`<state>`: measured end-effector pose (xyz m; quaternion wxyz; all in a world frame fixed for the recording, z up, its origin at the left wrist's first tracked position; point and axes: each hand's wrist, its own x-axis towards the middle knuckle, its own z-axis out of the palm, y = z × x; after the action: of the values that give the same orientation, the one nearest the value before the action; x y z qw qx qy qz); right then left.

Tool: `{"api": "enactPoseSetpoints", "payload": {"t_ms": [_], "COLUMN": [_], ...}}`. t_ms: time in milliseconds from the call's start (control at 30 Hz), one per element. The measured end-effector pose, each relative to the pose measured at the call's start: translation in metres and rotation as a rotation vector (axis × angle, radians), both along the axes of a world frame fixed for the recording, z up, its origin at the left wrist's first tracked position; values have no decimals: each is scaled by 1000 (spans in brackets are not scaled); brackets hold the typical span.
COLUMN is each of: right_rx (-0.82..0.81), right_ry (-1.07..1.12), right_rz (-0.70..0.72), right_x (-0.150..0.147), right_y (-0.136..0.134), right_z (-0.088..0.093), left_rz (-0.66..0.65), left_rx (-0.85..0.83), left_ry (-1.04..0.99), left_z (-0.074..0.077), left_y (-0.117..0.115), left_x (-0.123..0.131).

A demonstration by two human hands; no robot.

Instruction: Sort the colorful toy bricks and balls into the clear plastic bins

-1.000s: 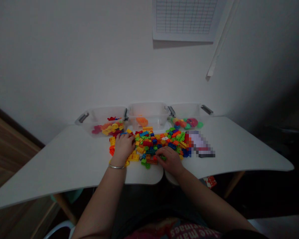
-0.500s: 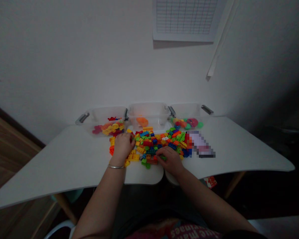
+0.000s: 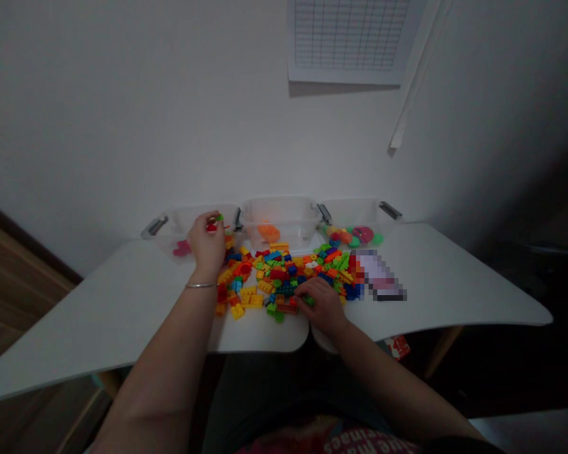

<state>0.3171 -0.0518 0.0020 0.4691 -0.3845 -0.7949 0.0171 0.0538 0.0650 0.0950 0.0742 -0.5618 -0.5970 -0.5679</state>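
Observation:
My left hand (image 3: 207, 243) is raised over the left clear bin (image 3: 180, 217), its fingers pinching a small green toy brick (image 3: 219, 217). A bracelet circles that wrist. My right hand (image 3: 322, 302) rests low at the front of a heap of coloured toy bricks (image 3: 279, 275), fingers curled around a green brick (image 3: 308, 301). Red, yellow, blue, orange and green pieces spread between and behind the hands. Part of the left bin's contents is hidden by my left hand; pink and red pieces show around it.
The middle clear bin (image 3: 284, 211) holds an orange piece (image 3: 267, 231). In the right bin (image 3: 355, 211) lie round coloured pieces (image 3: 362, 235). A pixelated flat object (image 3: 381, 275) lies right of the heap. The white table (image 3: 454, 277) meets the wall behind.
My left hand has moved from the heap up and left to the left bin, with the green brick in its fingertips. My right hand stays almost where it was.

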Motion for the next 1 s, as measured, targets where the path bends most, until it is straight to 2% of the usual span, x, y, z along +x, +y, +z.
{"api": "enactPoseSetpoints", "payload": {"t_ms": [67,167,333,467,567,767,867,1000], "right_rx": [12,20,21,9,16,-6,-17,-29], "right_ry": [6,18,9,9,12,2,-5,-3], "right_rz": [4,15,14,10,11,2,-7,-28], "right_x": [0,0,0,0,-1,-1,-1,-1], "right_y": [0,1,1,1,1,0,0,0], "right_z": [0,-1,-2,-1,-1,1,1,0], "left_rz": [41,73,142,176,137,22,-33,-148], "left_rx": [-135,-300,-340,-335,-310,-306,-295,-250], "left_ry": [126,258,413,576,613,546,526,573], "left_z": [6,6,-5,-8,-10,-17,-17,-18], "left_y": [7,11,8,4,3,-4,-18,-48], "left_x": [-5,-7,-3,-2,-4,-3,9,34]}}
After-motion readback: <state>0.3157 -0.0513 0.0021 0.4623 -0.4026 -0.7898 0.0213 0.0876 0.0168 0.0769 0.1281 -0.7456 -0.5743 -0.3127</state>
